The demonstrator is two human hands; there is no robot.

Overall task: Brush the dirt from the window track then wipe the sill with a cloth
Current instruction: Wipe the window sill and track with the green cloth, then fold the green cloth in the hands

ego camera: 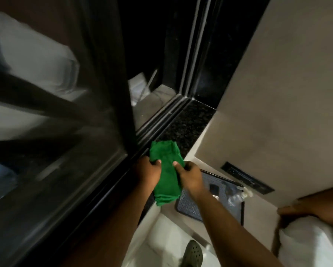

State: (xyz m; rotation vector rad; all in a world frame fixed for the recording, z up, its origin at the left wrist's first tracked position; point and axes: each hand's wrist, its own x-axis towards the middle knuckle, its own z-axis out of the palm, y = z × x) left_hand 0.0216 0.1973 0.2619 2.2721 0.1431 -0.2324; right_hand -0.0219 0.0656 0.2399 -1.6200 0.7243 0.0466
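A green cloth (166, 174) hangs folded over the near end of the dark speckled sill (187, 124). My left hand (147, 169) grips its left edge and my right hand (190, 176) pinches its right edge, both just above the sill. The black window track (161, 116) runs beside the sill, along the foot of the dark sliding pane (65, 151). No brush is in view.
A beige wall panel (268, 93) with a black slot rises on the right. Below it a blue perforated mat (192, 205) lies on the floor. A grey clog (192, 253) shows at the bottom, and white bedding (312, 245) at the lower right.
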